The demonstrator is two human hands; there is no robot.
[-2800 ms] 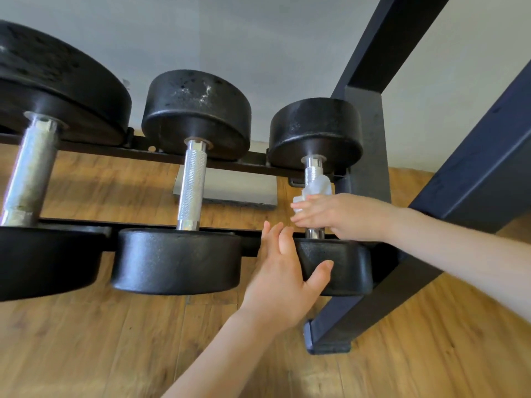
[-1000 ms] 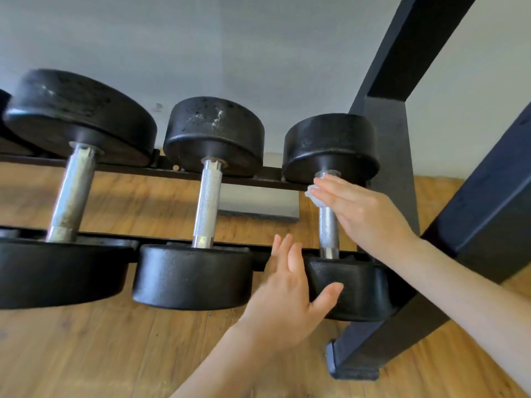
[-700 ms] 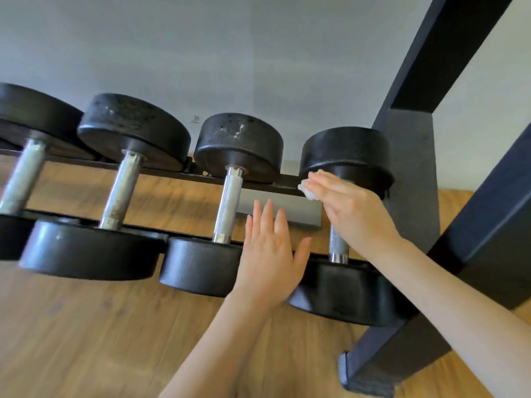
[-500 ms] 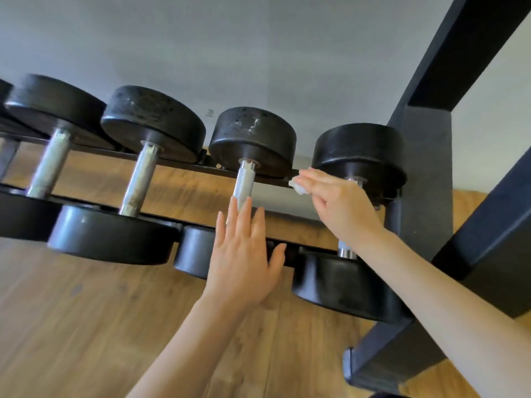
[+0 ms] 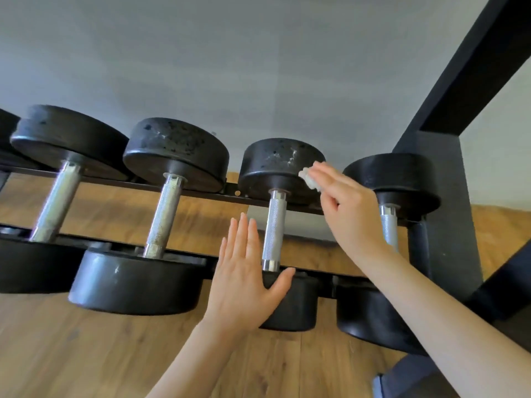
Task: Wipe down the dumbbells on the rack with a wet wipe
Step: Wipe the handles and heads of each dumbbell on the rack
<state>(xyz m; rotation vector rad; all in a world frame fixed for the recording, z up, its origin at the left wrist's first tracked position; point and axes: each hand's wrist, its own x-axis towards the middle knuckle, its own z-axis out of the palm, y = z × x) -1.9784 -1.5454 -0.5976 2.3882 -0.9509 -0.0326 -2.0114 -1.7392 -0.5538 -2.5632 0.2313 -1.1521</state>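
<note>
Several black dumbbells with steel handles lie side by side on the black rack [image 5: 94, 181]. My right hand [image 5: 347, 208] holds a crumpled white wet wipe [image 5: 309, 179] under its fingers and presses it against the far head of the second dumbbell from the right [image 5: 275, 165]. My left hand [image 5: 247, 280] lies flat with straight fingers on the near head of that same dumbbell [image 5: 296, 308], just left of its handle [image 5: 273, 234]. The rightmost dumbbell [image 5: 393, 179] sits partly behind my right forearm.
The rack's black upright post [image 5: 448, 225] and slanted beams stand at the right. Two larger dumbbells [image 5: 175, 156] fill the rack to the left. Wooden floor [image 5: 86, 354] lies below, and a grey wall is behind.
My right hand left the rightmost dumbbell's handle and carried the wipe left onto the neighbouring dumbbell's far head. My left hand shifted left from the rightmost near head to the neighbour's.
</note>
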